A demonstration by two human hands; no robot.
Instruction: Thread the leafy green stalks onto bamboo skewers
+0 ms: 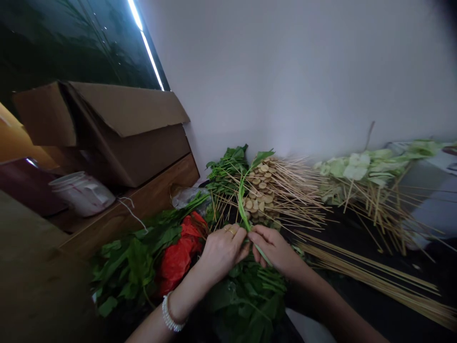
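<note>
My left hand (221, 250) and my right hand (274, 250) meet in front of me, both pinched on one long green stalk (243, 205) that curves up to a leaf near the skewers. A ring shows on the left hand and a white bead bracelet (171, 317) on that wrist. Under the hands lies a heap of green leafy stems (250, 295). Just beyond them rest bamboo skewers threaded with small tan round slices (262, 190).
More greens (132, 259) and a red plastic bag (178, 257) lie at left. Loose bamboo sticks (371, 276) run off right; skewered pale green leaves (357, 169) lie at back right. A cardboard box (121, 128) and a white tub (84, 193) sit on a wooden ledge.
</note>
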